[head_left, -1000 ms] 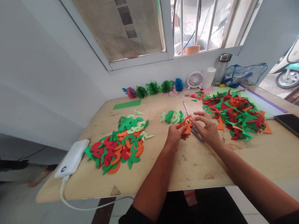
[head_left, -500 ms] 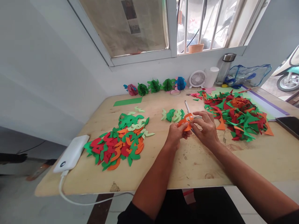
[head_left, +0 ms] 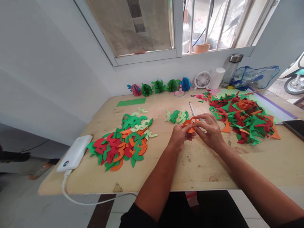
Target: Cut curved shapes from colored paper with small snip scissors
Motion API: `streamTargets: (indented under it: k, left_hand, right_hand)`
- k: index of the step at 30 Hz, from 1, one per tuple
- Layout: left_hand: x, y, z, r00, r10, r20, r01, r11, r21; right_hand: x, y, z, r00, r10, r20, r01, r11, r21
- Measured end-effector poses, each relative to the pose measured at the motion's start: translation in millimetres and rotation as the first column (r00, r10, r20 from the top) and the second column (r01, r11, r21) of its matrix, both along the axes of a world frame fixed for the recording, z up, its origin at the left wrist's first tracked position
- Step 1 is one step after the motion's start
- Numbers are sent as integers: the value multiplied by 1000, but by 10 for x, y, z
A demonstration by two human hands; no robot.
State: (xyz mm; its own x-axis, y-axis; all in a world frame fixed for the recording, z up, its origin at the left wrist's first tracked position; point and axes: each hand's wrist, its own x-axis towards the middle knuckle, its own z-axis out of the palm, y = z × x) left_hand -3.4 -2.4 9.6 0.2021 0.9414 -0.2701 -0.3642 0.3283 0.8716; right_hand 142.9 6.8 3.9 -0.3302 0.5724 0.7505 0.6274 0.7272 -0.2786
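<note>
My left hand point(head_left: 178, 135) pinches an orange paper cut-out point(head_left: 188, 123) between thumb and fingers, above the table. Close against its right side, my right hand point(head_left: 210, 130) has its fingers closed around what look like small scissors, mostly hidden by the fingers; a thin dark tip shows at the paper. Just behind the hands lies a white pen point(head_left: 192, 108). Left of the pen is a small group of green and pale green cut-outs point(head_left: 175, 116). A larger heap of red, green and orange cut-outs point(head_left: 121, 142) spreads to the left.
Paper scraps point(head_left: 247, 117) are piled at right, beside a phone point(head_left: 295, 128). Along the wall stand folded paper turtles point(head_left: 158, 86), a small fan point(head_left: 203, 79), a glass bottle point(head_left: 231, 71) and a clear bag point(head_left: 255, 77). A white power bank point(head_left: 74, 153) with cable lies at the left edge.
The orange cut-out has turned slightly between my fingers, and my right fingers have shifted a little over it. The view has moved slightly to the left.
</note>
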Motion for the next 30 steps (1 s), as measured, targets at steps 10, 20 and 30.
streamTargets:
  k: [10, 20, 30]
  left_hand:
    - [7, 6, 6, 999, 48, -22, -47, 999, 20]
    - [31, -3, 35, 985, 174, -12, -171, 978, 116]
    - [86, -27, 22, 955, 292, -49, -275, 936, 219]
  right_hand:
    - [48, 10, 31, 998, 38, 53, -39, 999, 9]
    - [-16, -62, 70, 986, -23, -165, 9, 996, -86]
    - [-30, -72, 144, 879, -43, -475, -327, 671, -665]
